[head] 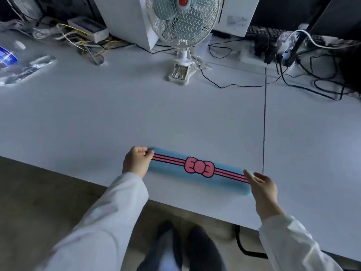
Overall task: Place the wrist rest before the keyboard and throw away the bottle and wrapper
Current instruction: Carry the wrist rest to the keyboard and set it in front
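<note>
A long blue wrist rest [197, 169] with a pink bow and pink stripes lies slanted near the front edge of the white desk [136, 118]. My left hand [136, 162] grips its left end, fingers curled around it. At the right end, my right hand [262, 185] rests against the wrist rest with fingers spread. A clear plastic bottle [10, 53] with a blue label lies at the far left edge, beside a crinkled clear wrapper [25, 70]. A black keyboard [273, 35] lies at the back right, partly hidden under cables.
A white clip-on fan [182, 22] stands at the back centre on its clamp base [178, 73]. White boxes stand behind it. Tangled cables lie at the back left [84, 42] and back right [312, 75]. A seam [264, 114] runs across the desk. Below the edge are my legs.
</note>
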Motion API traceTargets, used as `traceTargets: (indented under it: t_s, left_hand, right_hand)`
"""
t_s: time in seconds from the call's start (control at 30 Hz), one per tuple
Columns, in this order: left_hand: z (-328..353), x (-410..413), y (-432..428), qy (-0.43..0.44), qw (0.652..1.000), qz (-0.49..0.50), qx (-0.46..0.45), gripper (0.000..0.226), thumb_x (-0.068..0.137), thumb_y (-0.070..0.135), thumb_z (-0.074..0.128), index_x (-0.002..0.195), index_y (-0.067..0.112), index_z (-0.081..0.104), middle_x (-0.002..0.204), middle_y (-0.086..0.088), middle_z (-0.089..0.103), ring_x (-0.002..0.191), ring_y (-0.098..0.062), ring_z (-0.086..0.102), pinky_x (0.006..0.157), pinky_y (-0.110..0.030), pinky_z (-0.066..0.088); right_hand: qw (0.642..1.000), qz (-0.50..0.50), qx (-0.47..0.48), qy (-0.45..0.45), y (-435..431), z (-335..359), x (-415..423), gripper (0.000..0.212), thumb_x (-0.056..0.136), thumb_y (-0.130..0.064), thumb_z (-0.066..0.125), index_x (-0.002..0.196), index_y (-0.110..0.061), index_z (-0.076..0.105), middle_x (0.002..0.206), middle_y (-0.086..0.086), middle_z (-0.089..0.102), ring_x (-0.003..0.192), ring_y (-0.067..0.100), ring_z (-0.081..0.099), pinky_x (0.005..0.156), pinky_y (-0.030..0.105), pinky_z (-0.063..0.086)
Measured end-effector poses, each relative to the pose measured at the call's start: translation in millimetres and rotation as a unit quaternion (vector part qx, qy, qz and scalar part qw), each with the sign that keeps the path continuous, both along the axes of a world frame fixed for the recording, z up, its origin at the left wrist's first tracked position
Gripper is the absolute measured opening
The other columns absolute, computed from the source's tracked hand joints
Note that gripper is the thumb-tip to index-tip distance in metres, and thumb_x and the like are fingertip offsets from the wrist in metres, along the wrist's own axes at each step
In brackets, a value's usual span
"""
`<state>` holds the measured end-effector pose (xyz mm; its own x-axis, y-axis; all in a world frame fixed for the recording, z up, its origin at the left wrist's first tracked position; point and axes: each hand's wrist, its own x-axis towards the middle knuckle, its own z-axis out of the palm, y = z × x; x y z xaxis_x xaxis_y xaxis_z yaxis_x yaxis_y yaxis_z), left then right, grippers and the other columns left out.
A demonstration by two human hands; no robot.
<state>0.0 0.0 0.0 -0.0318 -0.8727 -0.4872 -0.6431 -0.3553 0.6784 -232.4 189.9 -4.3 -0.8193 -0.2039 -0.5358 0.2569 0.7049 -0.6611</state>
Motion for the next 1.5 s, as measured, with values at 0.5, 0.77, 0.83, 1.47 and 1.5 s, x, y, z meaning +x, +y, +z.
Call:
traceTargets:
  t_s: [0.5,0.77,0.83,1.47,1.5]
  left_hand:
    - [-35.4,3.2,-7.7,-0.040,0.998,-0.044,0.028,0.058,0.079,0.032,0.064,0.128,0.005,0.049,0.133,-0.014,0.057,0.127,-0.031,0.048,0.107,-0.041,0.037]
    - [-49.1,5.6,-16.6,0.006,0.998,0.005,0.059,0.064,0.063,0.050,0.070,0.108,0.006,0.061,0.108,-0.008,0.069,0.109,-0.027,0.060,0.096,-0.037,0.044]
    - [-49.9,5.9,-16.4,0.031,0.997,0.010,0.067,0.037,0.070,0.041,0.070,0.087,0.010,0.064,0.082,0.001,0.066,0.091,-0.025,0.058,0.079,-0.030,0.043]
    - [-32.5,21.7,5.6,0.174,0.974,0.129,0.066,0.032,0.080,0.017,0.066,0.103,0.016,0.044,0.110,-0.005,0.053,0.098,-0.024,0.053,0.081,-0.037,0.044]
    - [-28.6,26.9,9.6,0.170,0.974,0.139,0.061,0.032,0.080,0.018,0.066,0.104,0.016,0.045,0.111,-0.006,0.054,0.098,-0.025,0.054,0.082,-0.040,0.045]
  right_hand:
    - [0.997,-0.070,0.024,-0.002,10.0,-36.3,-0.5,0.065,0.068,-0.038,0.075,0.120,-0.005,0.056,0.123,0.016,0.061,0.117,0.032,0.053,0.099,0.044,0.044]
    - [0.995,-0.088,0.038,-0.017,4.9,-39.5,-3.9,0.069,0.063,-0.043,0.077,0.118,-0.009,0.056,0.122,0.014,0.060,0.118,0.032,0.052,0.101,0.045,0.042]
    - [0.995,-0.090,0.036,-0.024,4.1,-40.4,-4.2,0.070,0.059,-0.047,0.077,0.116,-0.011,0.057,0.120,0.014,0.061,0.117,0.033,0.053,0.100,0.046,0.044]
    - [0.983,-0.109,-0.118,-0.084,-9.8,2.5,2.1,0.051,0.080,-0.015,0.066,0.126,-0.004,0.045,0.109,0.012,0.047,0.098,0.024,0.051,0.083,0.036,0.050]
    - [0.984,-0.101,-0.121,-0.084,-11.7,6.0,3.1,0.051,0.080,-0.015,0.066,0.126,-0.004,0.045,0.109,0.011,0.047,0.098,0.024,0.051,0.083,0.036,0.049]
